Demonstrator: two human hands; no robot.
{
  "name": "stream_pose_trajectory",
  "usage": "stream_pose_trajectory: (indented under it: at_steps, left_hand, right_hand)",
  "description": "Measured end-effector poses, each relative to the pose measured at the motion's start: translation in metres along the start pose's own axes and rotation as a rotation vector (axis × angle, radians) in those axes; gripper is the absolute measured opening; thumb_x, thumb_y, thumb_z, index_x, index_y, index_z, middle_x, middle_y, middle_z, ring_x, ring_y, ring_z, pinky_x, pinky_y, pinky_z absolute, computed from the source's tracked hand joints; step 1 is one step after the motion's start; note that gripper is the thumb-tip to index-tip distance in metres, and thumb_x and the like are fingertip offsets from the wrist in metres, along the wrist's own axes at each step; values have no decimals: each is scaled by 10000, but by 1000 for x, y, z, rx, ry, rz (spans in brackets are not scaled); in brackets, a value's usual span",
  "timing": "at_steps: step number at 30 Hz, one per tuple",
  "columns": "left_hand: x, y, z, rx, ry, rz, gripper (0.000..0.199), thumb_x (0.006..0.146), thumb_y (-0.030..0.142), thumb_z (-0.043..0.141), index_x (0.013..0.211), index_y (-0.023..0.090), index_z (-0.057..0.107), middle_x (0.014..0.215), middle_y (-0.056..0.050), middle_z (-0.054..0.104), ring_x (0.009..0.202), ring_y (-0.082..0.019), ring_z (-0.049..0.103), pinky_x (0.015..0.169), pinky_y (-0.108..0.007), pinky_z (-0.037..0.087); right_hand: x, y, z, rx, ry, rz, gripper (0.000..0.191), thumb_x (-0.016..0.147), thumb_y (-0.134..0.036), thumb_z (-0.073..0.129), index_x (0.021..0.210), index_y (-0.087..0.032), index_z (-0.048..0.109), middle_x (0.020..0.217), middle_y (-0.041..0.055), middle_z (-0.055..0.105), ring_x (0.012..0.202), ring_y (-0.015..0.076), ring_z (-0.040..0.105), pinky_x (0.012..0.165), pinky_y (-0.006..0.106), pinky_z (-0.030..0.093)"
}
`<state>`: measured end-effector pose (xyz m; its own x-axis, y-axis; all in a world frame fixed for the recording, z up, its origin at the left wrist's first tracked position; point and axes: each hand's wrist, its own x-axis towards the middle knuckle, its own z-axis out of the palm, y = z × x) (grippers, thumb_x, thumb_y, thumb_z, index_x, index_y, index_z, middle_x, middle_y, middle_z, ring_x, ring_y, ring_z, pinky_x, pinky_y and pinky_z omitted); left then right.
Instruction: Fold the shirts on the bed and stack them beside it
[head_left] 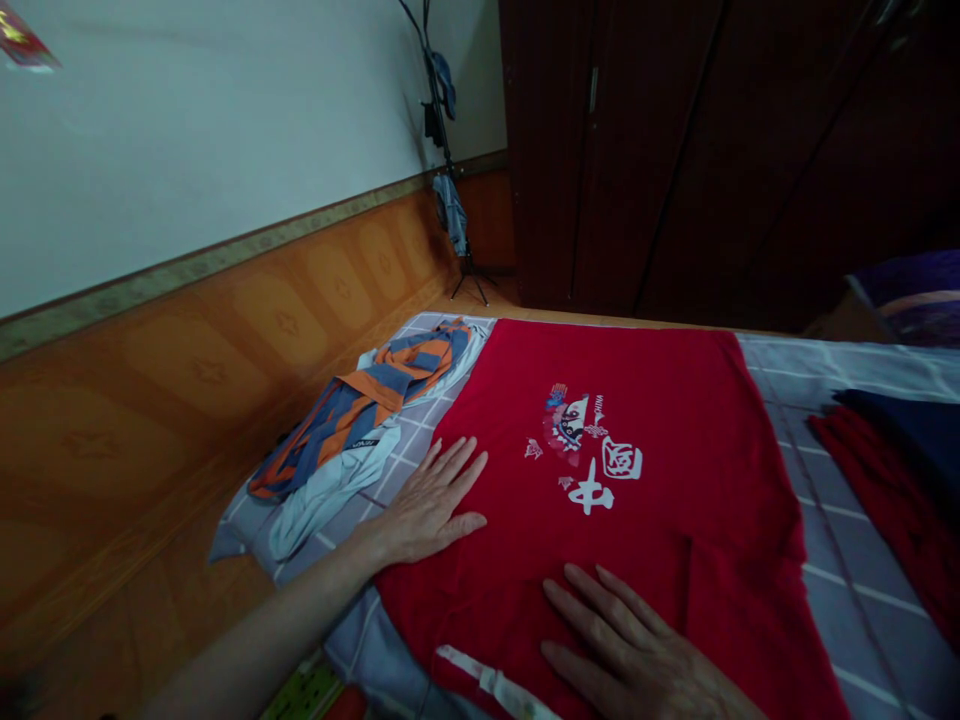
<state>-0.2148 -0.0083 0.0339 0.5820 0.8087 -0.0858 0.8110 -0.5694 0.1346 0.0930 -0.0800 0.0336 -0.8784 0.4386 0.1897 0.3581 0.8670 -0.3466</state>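
A red T-shirt (645, 380) with a white and coloured print lies spread out on a bed with a grey checked sheet (832, 530). My left hand (435, 500) rests flat across the shirt's left edge, fingers spread. Lower down, my right hand (630, 640) lies on the red cloth with its fingers apart and nothing in them. A white strip (487, 680) shows at the near edge of the shirt, left of my right hand. Wrinkles run through the cloth to the right of that hand.
Orange and grey striped clothing (375, 385) and pale garments (334, 490) are heaped on the bed's left side. Folded dark and red clothes (900, 450) lie at the right. Behind stand a dark wardrobe (637, 150) and a coat stand (448, 150) near the wall.
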Motion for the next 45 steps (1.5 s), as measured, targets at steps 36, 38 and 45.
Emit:
stream_pose_trajectory:
  at_steps: [36, 38, 45]
  left_hand:
    - [-22, 3, 13, 95, 78, -10, 669, 946, 431, 405, 1493, 236, 73, 1560, -64, 97, 1420, -288, 103, 1124, -520, 197]
    - [-22, 4, 12, 94, 75, -19, 673, 941, 407, 422, 1494, 239, 77, 1561, -58, 93, 1419, -284, 114, 1125, -517, 203]
    - [-20, 3, 14, 68, 97, -27, 689, 937, 408, 432, 1493, 266, 51, 1560, -46, 111, 1414, -284, 142, 1123, -523, 214]
  right_hand:
    - [4, -10, -22, -135, 1, -25, 426, 965, -422, 399, 1351, -249, 446, 1428, 44, 427, 1309, 201, 394, 1017, 345, 419]
    - [4, -7, -20, -168, -12, -30, 404, 973, -407, 387, 1340, -254, 454, 1425, 35, 434, 1297, 196, 412, 1013, 340, 423]
    - [2, 8, 1, -286, 100, -106, 359, 963, -355, 434, 1312, -280, 470, 1406, 12, 461, 1277, 173, 435, 1037, 315, 393]
